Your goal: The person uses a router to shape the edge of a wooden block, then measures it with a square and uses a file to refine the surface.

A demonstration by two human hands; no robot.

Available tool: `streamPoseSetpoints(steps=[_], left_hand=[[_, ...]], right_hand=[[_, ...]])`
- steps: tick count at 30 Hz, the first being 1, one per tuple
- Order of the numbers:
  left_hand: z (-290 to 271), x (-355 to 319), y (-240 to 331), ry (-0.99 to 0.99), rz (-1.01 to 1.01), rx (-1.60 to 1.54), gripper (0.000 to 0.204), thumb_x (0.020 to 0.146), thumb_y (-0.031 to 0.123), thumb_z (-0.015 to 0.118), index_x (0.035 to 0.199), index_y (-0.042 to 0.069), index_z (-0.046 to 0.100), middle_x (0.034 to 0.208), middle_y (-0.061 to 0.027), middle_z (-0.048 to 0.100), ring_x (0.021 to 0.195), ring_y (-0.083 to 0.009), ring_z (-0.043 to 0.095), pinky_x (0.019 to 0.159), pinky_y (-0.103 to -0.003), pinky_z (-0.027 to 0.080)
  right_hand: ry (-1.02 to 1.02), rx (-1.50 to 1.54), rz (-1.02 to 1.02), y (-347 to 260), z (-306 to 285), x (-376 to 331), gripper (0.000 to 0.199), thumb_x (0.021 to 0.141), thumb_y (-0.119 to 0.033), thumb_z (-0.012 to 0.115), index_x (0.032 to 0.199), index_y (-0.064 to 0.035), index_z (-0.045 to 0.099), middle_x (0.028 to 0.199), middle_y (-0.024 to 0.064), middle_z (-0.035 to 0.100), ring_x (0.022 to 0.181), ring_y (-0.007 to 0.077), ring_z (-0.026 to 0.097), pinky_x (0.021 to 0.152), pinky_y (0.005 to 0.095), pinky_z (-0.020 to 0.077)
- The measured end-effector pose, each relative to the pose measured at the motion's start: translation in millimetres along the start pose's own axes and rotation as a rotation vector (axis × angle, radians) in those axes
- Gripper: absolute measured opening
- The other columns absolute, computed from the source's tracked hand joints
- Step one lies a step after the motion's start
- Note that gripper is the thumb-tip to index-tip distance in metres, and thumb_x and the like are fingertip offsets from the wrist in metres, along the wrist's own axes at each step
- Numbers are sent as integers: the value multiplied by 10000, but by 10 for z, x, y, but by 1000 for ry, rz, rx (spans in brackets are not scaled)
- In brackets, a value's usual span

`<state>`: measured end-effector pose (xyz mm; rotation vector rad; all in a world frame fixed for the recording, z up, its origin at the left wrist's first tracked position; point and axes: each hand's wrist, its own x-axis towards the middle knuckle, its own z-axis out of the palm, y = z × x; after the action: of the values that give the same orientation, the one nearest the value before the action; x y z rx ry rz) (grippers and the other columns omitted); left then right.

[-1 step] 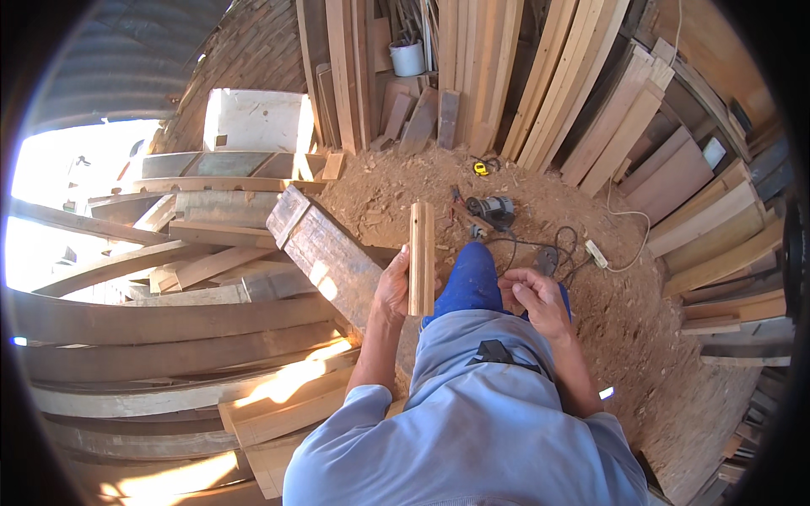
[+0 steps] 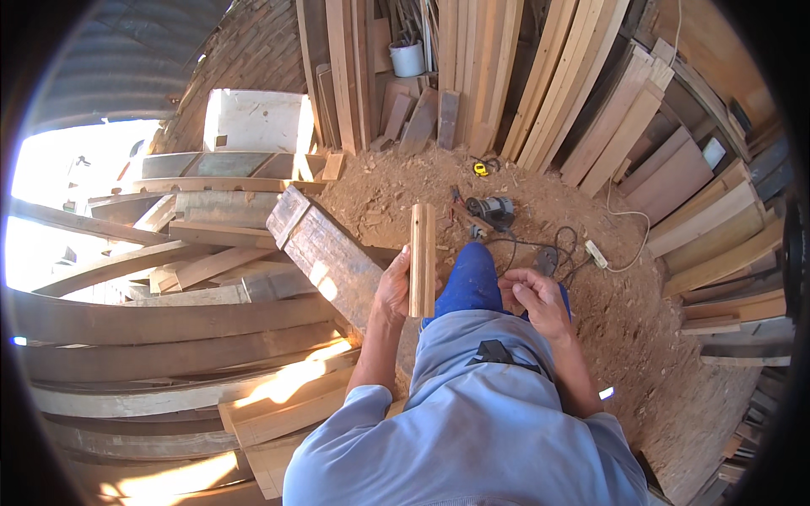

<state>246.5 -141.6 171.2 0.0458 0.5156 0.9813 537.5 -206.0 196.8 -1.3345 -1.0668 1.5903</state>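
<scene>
Upright in my left hand (image 2: 393,287) is a short, pale wooden block (image 2: 423,261) with grooves or layered lines along its length. My left fingers go behind its left edge and are mostly hidden. My right hand (image 2: 540,302) is over my right thigh, its fingers loosely bent and the thumb apart from them. Nothing shows in it. Between the hands is my blue-clad left knee (image 2: 469,274). Beyond that knee a grey corded power tool (image 2: 491,211) lies on the dirt floor.
A worn plank (image 2: 329,257) slants beside my left hand. Stacked boards (image 2: 169,325) fill the left side. Tall timbers (image 2: 472,76) lean along the back, near a white bucket (image 2: 407,59). A yellow tape measure (image 2: 481,169), dark cables (image 2: 567,244) and a white socket block (image 2: 596,254) lie on the floor.
</scene>
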Motion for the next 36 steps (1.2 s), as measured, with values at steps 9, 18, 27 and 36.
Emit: streamPoseSetpoints(steps=[9,18,27,36], left_hand=[[-20,20,-103,-80,127,114,421,1041,367,550,1301,36,537,1122,-195,647,934,-290,663,748,-428,598],[588,189,-140,-476,769,658,426,898,260,785,1249,119,588,1390,-147,589,1305,-292,558,1151,-542,393],[904,-40,-208,-611,852,1428,462,767,-29,740,1159,183,622,1676,-240,163,1555,-463,65,1237,-566,72],[920,-77,-176,-674,709,1331,496,606,-63,470,1011,85,716,1675,-253,156,1557,-454,-41,1235,-559,-8]], right_hand=[[-38,118,23,66,84,5,294,1008,-154,584,1236,29,622,1091,93,726,879,115,658,786,257,546],[-625,688,2,-116,405,-73,817,963,-617,573,1543,-83,359,1374,163,590,1184,220,639,994,379,532],[-345,929,-148,-542,400,-40,756,1028,-581,448,1557,-55,323,1513,121,477,1374,255,500,1142,451,417],[-286,824,-270,-646,349,-89,734,1067,-402,460,1611,-21,149,1590,142,355,1452,228,399,1194,398,347]])
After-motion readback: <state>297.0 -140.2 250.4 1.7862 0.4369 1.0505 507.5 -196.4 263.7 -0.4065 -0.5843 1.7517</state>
